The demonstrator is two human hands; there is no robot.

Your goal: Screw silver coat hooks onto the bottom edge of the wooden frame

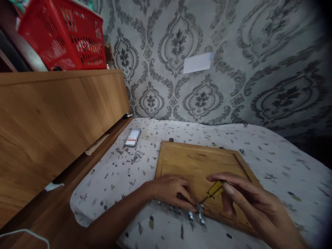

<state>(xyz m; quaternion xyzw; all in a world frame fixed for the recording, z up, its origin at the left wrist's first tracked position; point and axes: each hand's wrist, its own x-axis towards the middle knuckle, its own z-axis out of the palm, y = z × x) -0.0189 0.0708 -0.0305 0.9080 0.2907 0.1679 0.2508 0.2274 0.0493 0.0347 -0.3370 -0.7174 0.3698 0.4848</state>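
Observation:
A framed wooden panel (186, 159) lies flat on the printed cloth. Along its near edge hang several shiny metal hooks (201, 218). My left hand (171, 188) rests on that near edge with its fingers bent and pressed together, the fingertips pinching at a metal hook. Its thumb is mostly hidden. In my right hand (255, 205) is a screwdriver (215, 189) with a yellow and black handle, gripped between thumb and fingers. The screwdriver slants down to the left, and its tip meets the panel's edge beside my left fingertips, at the top of a hook.
A blurred-out phone-like object (132, 137) lies on the cloth (109, 186) at left, with small loose bits nearby. A wooden cabinet (64, 110) stands along the left and bears a red basket (75, 38). Behind is a patterned wall (160, 62) with a white paper (197, 63).

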